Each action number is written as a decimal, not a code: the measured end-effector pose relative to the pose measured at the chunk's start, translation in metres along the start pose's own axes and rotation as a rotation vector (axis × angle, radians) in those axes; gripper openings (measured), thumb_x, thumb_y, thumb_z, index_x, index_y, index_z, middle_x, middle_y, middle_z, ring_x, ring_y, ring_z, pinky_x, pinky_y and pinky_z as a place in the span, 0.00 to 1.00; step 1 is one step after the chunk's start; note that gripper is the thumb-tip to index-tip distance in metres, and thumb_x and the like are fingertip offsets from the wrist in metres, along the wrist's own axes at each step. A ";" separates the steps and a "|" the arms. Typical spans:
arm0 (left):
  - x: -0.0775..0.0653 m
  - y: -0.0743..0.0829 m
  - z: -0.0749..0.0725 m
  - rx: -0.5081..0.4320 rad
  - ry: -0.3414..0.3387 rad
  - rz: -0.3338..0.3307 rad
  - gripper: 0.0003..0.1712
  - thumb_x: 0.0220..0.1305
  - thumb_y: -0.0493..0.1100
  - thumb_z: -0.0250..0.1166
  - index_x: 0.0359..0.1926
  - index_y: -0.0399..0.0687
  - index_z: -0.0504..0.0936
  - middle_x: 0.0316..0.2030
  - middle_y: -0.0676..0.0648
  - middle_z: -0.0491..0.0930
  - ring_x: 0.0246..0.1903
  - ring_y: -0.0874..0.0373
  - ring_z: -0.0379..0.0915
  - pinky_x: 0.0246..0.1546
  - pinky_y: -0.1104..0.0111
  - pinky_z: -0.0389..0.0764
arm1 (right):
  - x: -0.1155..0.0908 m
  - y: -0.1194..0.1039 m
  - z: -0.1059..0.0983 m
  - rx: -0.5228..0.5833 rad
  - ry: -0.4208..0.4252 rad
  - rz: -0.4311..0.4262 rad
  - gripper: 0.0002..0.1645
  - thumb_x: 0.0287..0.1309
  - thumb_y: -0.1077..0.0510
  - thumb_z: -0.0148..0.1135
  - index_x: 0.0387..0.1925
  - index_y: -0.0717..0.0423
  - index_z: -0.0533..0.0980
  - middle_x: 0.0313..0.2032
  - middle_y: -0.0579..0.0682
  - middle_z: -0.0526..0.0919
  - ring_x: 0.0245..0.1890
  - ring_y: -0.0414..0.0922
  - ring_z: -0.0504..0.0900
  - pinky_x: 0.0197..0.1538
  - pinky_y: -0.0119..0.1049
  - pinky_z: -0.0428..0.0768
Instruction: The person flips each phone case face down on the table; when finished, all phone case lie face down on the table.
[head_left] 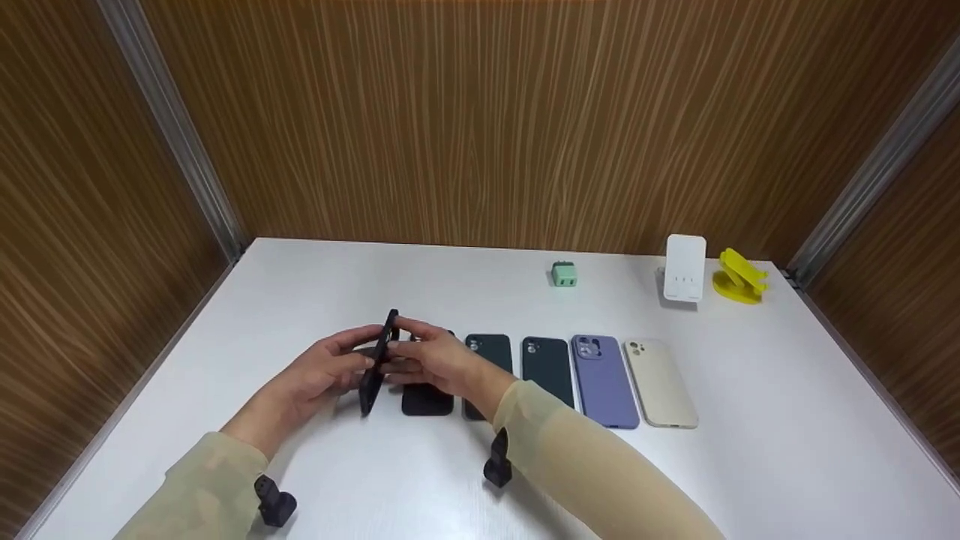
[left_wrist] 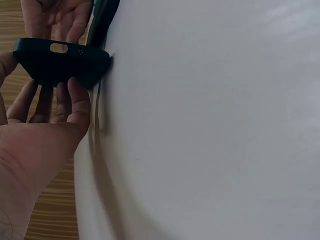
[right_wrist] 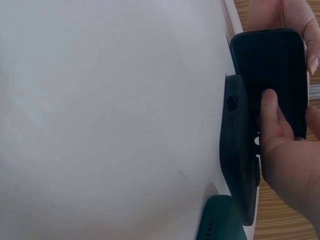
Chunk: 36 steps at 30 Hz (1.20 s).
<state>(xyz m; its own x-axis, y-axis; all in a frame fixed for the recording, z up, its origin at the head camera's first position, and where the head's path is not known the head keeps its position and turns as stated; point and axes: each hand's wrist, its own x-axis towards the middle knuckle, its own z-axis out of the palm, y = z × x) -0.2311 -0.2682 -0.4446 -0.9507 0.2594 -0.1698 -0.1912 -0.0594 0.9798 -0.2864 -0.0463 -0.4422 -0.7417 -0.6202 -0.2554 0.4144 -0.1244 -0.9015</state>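
Observation:
A black phone case [head_left: 373, 382] is held up on edge, tilted, at the left end of a row of cases. My left hand [head_left: 319, 375] grips it from the left, fingers along its underside in the left wrist view, where an oblong port cutout shows in the end of the case [left_wrist: 37, 52]. From the right, my right hand [head_left: 450, 364] holds the same case, its fingers against the dark face [right_wrist: 250, 55] in the right wrist view. Beneath the right hand lies another black case [head_left: 427, 403], partly covered by that hand.
Rightward in the row lie two dark green cases [head_left: 546, 367], a purple case [head_left: 609, 390] and a beige case [head_left: 664, 386]. Behind them stand a green charger plug [head_left: 564, 275], a white stand [head_left: 684, 266] and a yellow stand [head_left: 739, 277]. Wood-grain panels [head_left: 480, 127] enclose the white table [head_left: 360, 480].

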 end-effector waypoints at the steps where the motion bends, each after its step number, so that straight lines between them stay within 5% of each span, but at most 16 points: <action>1: 0.000 0.000 0.000 0.001 -0.002 0.001 0.36 0.72 0.35 0.66 0.78 0.42 0.68 0.69 0.39 0.76 0.58 0.51 0.80 0.55 0.62 0.79 | 0.000 0.000 0.000 -0.002 0.006 0.000 0.38 0.76 0.63 0.61 0.82 0.49 0.63 0.52 0.60 0.88 0.54 0.54 0.89 0.59 0.49 0.84; 15: 0.004 -0.002 0.001 0.015 -0.002 0.028 0.36 0.71 0.29 0.62 0.78 0.38 0.68 0.68 0.38 0.75 0.53 0.54 0.81 0.50 0.62 0.83 | 0.001 -0.001 0.003 -0.023 0.043 -0.030 0.39 0.73 0.62 0.65 0.80 0.50 0.65 0.58 0.67 0.84 0.51 0.53 0.90 0.57 0.49 0.86; 26: 0.006 -0.005 0.005 0.173 0.067 0.025 0.33 0.72 0.34 0.67 0.76 0.47 0.74 0.75 0.41 0.68 0.55 0.53 0.79 0.50 0.61 0.83 | 0.000 0.000 0.001 -0.039 0.058 -0.017 0.39 0.72 0.63 0.65 0.80 0.50 0.66 0.55 0.63 0.87 0.49 0.52 0.90 0.53 0.45 0.87; 31: 0.005 -0.005 0.007 0.202 0.094 0.021 0.35 0.72 0.34 0.68 0.77 0.48 0.72 0.76 0.40 0.66 0.62 0.49 0.77 0.53 0.59 0.83 | 0.000 0.000 0.000 -0.039 0.059 -0.005 0.36 0.72 0.62 0.65 0.78 0.46 0.70 0.58 0.63 0.85 0.50 0.53 0.90 0.52 0.45 0.87; 36: 0.006 -0.005 0.008 0.180 0.103 0.036 0.44 0.72 0.35 0.69 0.83 0.45 0.59 0.79 0.37 0.60 0.73 0.41 0.67 0.55 0.59 0.83 | -0.002 -0.003 0.000 -0.040 0.057 -0.009 0.37 0.72 0.63 0.64 0.78 0.44 0.69 0.59 0.62 0.85 0.51 0.53 0.90 0.54 0.47 0.87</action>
<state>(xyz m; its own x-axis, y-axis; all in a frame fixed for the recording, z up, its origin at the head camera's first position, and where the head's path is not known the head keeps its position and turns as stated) -0.2338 -0.2588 -0.4494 -0.9779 0.1595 -0.1353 -0.1187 0.1092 0.9869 -0.2856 -0.0450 -0.4391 -0.7747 -0.5736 -0.2661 0.3871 -0.0974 -0.9169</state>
